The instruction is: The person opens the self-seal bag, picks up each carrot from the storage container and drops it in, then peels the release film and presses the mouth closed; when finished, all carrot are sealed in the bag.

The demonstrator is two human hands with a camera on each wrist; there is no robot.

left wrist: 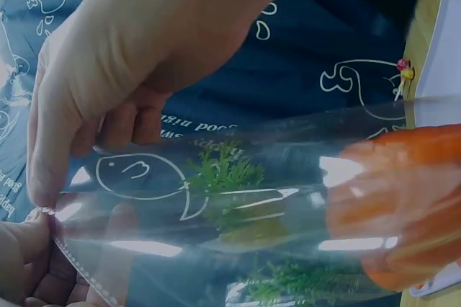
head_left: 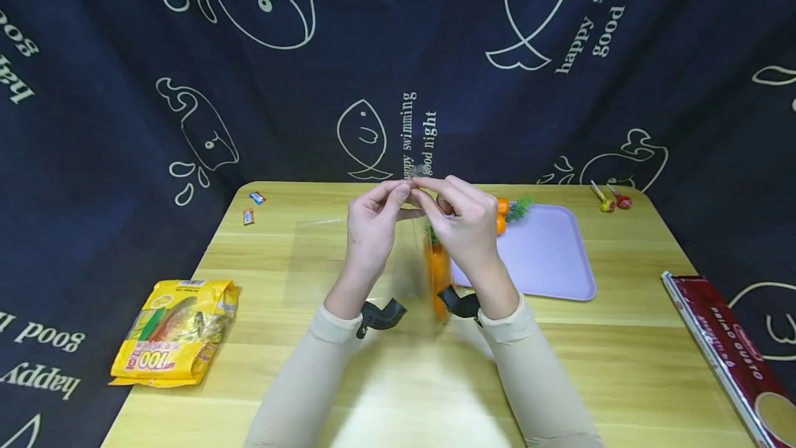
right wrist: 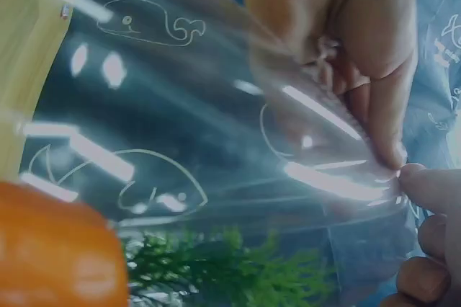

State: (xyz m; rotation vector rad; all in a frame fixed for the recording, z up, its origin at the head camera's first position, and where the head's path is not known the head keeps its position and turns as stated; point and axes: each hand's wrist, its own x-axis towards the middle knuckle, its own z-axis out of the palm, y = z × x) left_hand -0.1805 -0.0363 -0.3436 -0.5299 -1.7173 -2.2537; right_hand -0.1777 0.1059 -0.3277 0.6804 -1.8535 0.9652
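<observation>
At the lower left of the head view you have a yellow bag point(head_left: 174, 334), with two small wrapped sweets point(head_left: 249, 217) above it, and at the centre your left hand point(head_left: 375, 227) pinches the top edge of a clear plastic bag point(left wrist: 166, 228). Orange carrots point(head_left: 439, 275) with green tops show inside it, just below mid-frame, and your right hand point(head_left: 463, 220) pinches the same edge, just beside your left. Right of centre lies a lilac tray point(head_left: 547, 254), then lollipops point(head_left: 607, 205) at upper right and a red box point(head_left: 727, 344) at lower right.
</observation>
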